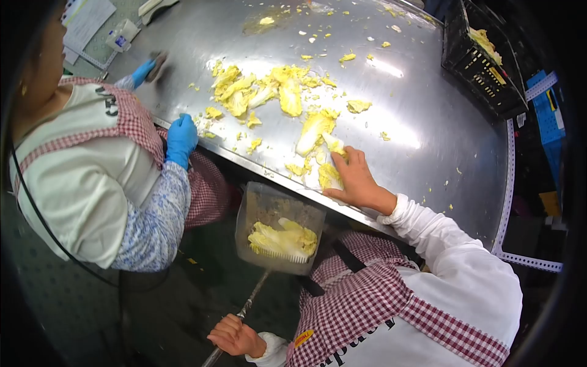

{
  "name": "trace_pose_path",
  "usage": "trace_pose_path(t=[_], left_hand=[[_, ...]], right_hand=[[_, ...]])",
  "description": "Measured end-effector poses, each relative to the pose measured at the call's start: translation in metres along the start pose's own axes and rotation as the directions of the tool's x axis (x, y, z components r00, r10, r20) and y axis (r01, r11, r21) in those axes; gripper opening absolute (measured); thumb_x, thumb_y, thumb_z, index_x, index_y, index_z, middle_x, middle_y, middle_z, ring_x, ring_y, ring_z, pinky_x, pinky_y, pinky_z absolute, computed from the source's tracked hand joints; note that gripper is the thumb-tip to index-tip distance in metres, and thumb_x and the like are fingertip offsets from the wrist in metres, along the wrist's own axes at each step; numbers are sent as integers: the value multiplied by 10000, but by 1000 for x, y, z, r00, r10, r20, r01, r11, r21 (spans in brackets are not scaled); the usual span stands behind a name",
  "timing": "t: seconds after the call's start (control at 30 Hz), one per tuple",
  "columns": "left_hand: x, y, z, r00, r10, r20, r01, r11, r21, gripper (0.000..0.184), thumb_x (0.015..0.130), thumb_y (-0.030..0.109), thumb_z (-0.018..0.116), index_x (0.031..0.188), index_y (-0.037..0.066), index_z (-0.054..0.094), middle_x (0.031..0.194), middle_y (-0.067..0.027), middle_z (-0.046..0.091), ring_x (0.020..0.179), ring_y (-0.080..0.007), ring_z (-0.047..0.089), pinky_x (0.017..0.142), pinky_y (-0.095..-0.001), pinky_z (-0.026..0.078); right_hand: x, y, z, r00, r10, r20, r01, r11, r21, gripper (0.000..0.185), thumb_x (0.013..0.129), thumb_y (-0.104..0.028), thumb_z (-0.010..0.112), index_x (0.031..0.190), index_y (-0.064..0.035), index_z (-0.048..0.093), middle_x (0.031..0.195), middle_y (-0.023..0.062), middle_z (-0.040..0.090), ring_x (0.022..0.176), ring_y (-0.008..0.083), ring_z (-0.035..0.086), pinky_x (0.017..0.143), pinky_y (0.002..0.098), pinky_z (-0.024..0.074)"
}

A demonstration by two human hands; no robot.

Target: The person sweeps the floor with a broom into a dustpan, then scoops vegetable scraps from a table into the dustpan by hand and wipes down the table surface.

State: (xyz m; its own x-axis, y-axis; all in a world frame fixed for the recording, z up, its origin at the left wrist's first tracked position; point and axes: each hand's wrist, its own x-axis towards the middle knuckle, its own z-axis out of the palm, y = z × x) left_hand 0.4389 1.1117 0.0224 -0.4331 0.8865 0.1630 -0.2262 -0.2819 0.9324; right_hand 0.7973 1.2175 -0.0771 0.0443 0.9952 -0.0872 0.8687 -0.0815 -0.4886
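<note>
The left hand [233, 336] is wrapped around the stick [253, 296] of a dustpan [246, 221] with cabbage leaves [284, 240] in it. Beyond, the right hand [358, 180], thumb and fingers apart, touches leaf scraps [328, 175] at the near edge of the table [428, 177]; a crate [483, 84] stands at the far right.

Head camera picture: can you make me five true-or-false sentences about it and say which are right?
1. The person's bare left hand grips a thin metal handle. True.
2. The clear plastic scoop is empty. False: pale yellow cabbage leaves lie in the clear plastic scoop.
3. The person's bare right hand is by the near edge of the shiny grey metal table. True.
4. The co-worker's gloves are red. False: they are blue gloves.
5. A black plastic crate is at the picture's upper right. True.
</note>
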Motion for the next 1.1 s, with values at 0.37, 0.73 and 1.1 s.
trace_pose_path(t=[0.37,0.73,1.1], left_hand=[[8,-7,45,997,-69,-20,67,995,-73,418,975,269,290,584,120,295,504,-3,226,477,-125,232,517,-303,239],[2,-21,62,999,-17,-42,16,1000,-20,409,970,269,306,585,132,282,512,10,226,477,-117,232,507,-288,246],[-5,-35,26,998,67,8,-67,997,-26,419,973,253,296,573,136,255,460,19,197,386,-84,149,407,-221,201]], right_hand=[[211,48,-27,844,-487,225,530,823,-204,1082,452,-351,837,1354,-105,293,1431,217,122,1314,411,130,1027,523,204],[247,78,16,854,-518,46,519,846,-121,677,658,-480,674,1198,-115,491,1201,157,485,1127,328,425,908,449,355],[94,64,-13,939,-339,59,333,939,89,420,657,-109,674,1050,-69,532,954,125,535,865,317,516,767,382,434]])
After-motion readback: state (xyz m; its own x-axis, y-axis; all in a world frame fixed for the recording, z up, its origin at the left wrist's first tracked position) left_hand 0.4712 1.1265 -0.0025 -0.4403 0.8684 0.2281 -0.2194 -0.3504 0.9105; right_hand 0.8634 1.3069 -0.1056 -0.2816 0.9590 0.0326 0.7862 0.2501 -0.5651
